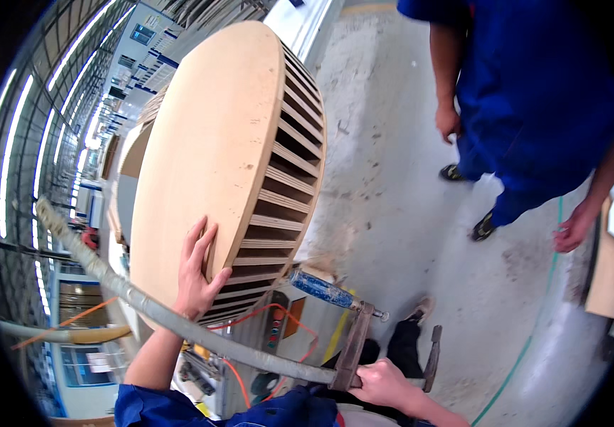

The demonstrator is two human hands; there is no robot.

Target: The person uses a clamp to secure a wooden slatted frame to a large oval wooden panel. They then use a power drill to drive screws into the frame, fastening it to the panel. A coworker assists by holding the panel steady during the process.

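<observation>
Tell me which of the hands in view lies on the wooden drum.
The person's own left hand lies flat on the round wooden drum; the right hand grips a metal tool, and the co-worker's hands hang free.

a factory floor: bare concrete floor [406, 178], a large wooden cable drum [214, 164], long ceiling strip lights [8, 142].

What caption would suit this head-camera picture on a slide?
Left hand flat on a large slatted wooden drum, right hand gripping a hose-fed tool, a co-worker in blue standing by.
</observation>
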